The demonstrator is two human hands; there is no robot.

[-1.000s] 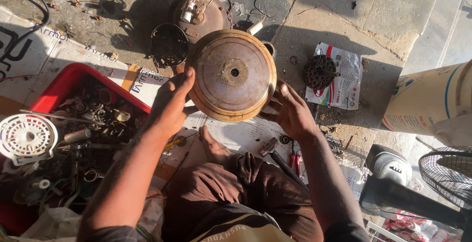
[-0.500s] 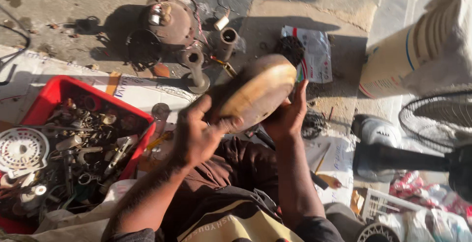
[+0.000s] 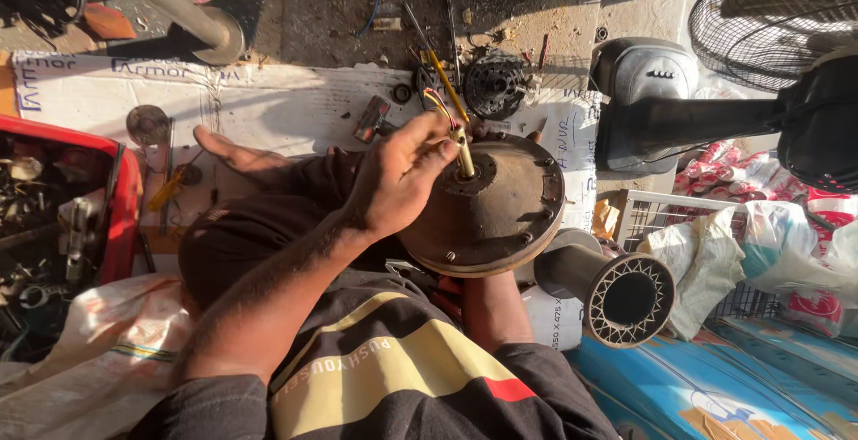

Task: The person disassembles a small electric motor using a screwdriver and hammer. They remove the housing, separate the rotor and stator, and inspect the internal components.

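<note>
The work goes on over a rough concrete floor (image 3: 340, 11) in hard sunlight, gritty and stained, with sheets of white printed paper (image 3: 286, 105) spread flat across the middle of the frame. At the left edge sits a red plastic tray (image 3: 121, 194) full of dull metal parts. A grey metal pipe on a round flange (image 3: 174, 7) lies at the upper left. At the upper right stands a black fan with a wire cage (image 3: 778, 20) beside a grey moulded housing (image 3: 648, 69); a ribbed, cone-shaped grey piece with a mesh mouth (image 3: 617, 293) lies at the lower right.

The round motor housing (image 3: 509, 217), a brown, rust-dulled metal disc with small bolts around its rim, is held just right of centre, above the person's lap. The left hand (image 3: 402, 176) lies over its left part, fingers pinched in a closed grip around the brass-coloured shaft and coloured wires (image 3: 460, 150) rising from its hub. The right forearm runs up beneath the disc; that hand is hidden under it, so I cannot tell its grip. A dark wound coil (image 3: 493, 85) lies on the paper just above.
</note>
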